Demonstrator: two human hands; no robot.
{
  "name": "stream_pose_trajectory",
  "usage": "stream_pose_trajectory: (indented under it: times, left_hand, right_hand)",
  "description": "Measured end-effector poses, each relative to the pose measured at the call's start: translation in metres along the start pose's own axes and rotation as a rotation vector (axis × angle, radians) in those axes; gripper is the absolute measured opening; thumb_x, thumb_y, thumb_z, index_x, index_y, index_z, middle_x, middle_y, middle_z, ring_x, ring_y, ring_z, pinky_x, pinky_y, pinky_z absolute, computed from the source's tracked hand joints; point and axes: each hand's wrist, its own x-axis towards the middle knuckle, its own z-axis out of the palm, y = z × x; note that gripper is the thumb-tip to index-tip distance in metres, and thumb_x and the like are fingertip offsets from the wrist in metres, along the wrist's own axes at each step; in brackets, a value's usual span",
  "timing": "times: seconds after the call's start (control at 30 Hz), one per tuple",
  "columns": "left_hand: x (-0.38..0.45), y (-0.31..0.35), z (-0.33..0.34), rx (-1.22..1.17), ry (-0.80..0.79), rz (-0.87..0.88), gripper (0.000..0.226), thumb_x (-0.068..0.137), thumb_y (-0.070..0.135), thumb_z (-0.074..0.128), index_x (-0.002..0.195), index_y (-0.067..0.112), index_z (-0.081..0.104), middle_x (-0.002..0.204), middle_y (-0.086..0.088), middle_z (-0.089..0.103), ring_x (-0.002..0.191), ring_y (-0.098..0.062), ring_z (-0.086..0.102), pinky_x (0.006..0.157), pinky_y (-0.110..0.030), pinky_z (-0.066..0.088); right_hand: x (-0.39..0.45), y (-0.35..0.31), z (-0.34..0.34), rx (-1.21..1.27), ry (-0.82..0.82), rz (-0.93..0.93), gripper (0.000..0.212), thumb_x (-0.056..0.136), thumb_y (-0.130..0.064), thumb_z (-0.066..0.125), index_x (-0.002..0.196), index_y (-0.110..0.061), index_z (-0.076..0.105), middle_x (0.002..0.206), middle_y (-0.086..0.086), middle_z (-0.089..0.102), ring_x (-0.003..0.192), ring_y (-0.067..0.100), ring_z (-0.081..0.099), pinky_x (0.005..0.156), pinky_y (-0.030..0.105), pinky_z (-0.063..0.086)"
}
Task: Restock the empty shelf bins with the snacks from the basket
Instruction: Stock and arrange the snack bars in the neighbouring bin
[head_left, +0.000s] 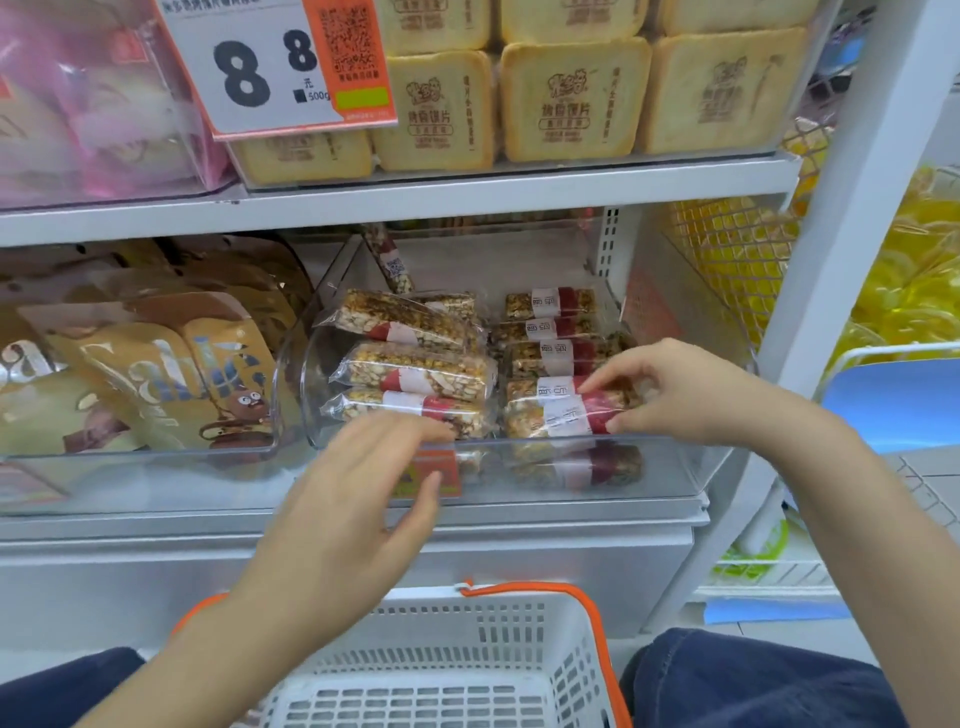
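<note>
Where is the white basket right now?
The white basket sits at the bottom centre of the head view, below the clear bin of snack bars, between the person's knees.

Both bare forearms reach up and forward from the bottom of the view, past the white basket (447, 660) between the knees. The left hand (358, 499) hovers above the basket, palm down, fingers loosely spread and slightly curled, gripping nothing. The right hand (675, 389) is higher and farther to the right of the basket, its wrist bent, thumb and fingertips pinched together on a wrapped snack bar (561, 418).
</note>
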Motion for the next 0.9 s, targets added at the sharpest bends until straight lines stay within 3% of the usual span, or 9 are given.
stream_pose_trajectory:
  times: [0.13,0.37,0.43,0.5,0.57,0.63,0.7,0.8,0.9]
  left_hand:
    - [-0.006,-0.047,-0.006,0.166,0.017,-0.006,0.03,0.089,0.029,0.043,0.104,0.012,0.062,0.103,0.004,0.06,0.102,-0.016,0.05,0.092,-0.018,0.033]
    - [-0.012,-0.083,-0.004,0.208,-0.017,0.18,0.029,0.091,0.027,0.044,0.103,0.011,0.064,0.099,0.003,0.062,0.097,-0.016,0.054,0.085,-0.026,0.04]
    - [-0.013,-0.091,0.0,0.183,-0.003,0.241,0.028,0.092,0.021,0.045,0.104,0.007,0.066,0.102,0.0,0.063,0.098,-0.017,0.055,0.087,-0.026,0.041]
    - [-0.014,-0.099,0.005,0.17,0.037,0.279,0.027,0.091,0.015,0.047,0.105,0.004,0.067,0.103,-0.004,0.064,0.097,-0.02,0.056,0.088,-0.027,0.041]
    - [-0.015,-0.104,0.012,0.135,0.097,0.288,0.027,0.091,0.014,0.048,0.103,0.003,0.069,0.102,-0.005,0.065,0.095,-0.02,0.056,0.091,-0.023,0.036]
    - [-0.014,-0.105,0.018,0.08,0.165,0.285,0.025,0.09,0.015,0.049,0.104,0.006,0.068,0.101,-0.004,0.066,0.095,-0.019,0.055,0.092,-0.021,0.034]
    - [-0.015,-0.105,0.023,0.044,0.21,0.286,0.02,0.089,0.014,0.052,0.106,0.01,0.063,0.101,-0.003,0.065,0.093,-0.019,0.055,0.09,-0.022,0.035]
    - [-0.015,-0.106,0.022,0.002,0.196,0.294,0.021,0.089,0.014,0.053,0.108,0.015,0.058,0.099,-0.001,0.066,0.089,-0.019,0.058,0.082,-0.027,0.041]
    - [-0.013,-0.106,0.018,-0.022,0.157,0.285,0.018,0.09,0.017,0.051,0.108,0.019,0.057,0.098,0.003,0.065,0.087,-0.017,0.058,0.075,-0.031,0.043]
  right_hand:
    - [0.018,-0.004,0.009,-0.077,-0.07,-0.022,0.024,0.074,-0.016,0.078,0.087,-0.033,0.068,0.099,-0.01,0.066,0.092,0.011,0.061,0.083,0.024,0.048]
    - [0.024,-0.006,0.018,-0.173,-0.031,0.067,0.017,0.076,-0.031,0.077,0.07,-0.043,0.066,0.075,-0.018,0.065,0.075,0.001,0.058,0.079,0.036,0.053]
    - [0.02,-0.01,0.02,-0.089,0.205,0.036,0.014,0.081,-0.027,0.073,0.077,-0.04,0.069,0.083,-0.017,0.068,0.077,0.001,0.058,0.081,0.033,0.053]
    - [0.02,-0.023,0.023,-0.044,0.292,-0.014,0.022,0.089,-0.031,0.063,0.11,-0.03,0.068,0.116,-0.01,0.065,0.102,0.006,0.058,0.094,0.024,0.042]
    - [0.028,-0.034,0.032,-0.127,-0.04,0.059,0.057,0.096,-0.045,0.047,0.147,-0.024,0.032,0.154,-0.004,0.028,0.141,0.015,0.027,0.113,0.028,0.021]
    - [0.042,-0.037,0.043,-0.288,-0.354,0.172,0.073,0.097,-0.053,0.034,0.152,-0.025,-0.006,0.159,-0.003,-0.012,0.147,0.02,-0.008,0.117,0.039,-0.001]
    - [0.053,-0.034,0.048,-0.343,-0.405,0.23,0.079,0.096,-0.057,0.031,0.149,-0.025,-0.018,0.156,-0.003,-0.024,0.145,0.02,-0.018,0.116,0.042,-0.006]
    - [0.057,-0.034,0.052,-0.331,-0.329,0.224,0.076,0.095,-0.058,0.032,0.151,-0.026,-0.009,0.159,-0.001,-0.014,0.146,0.02,-0.013,0.119,0.043,-0.003]
    - [0.048,-0.038,0.039,-0.07,-0.02,0.18,0.056,0.097,-0.044,0.044,0.147,-0.022,0.031,0.149,0.004,0.039,0.133,0.018,0.04,0.108,0.028,0.033]
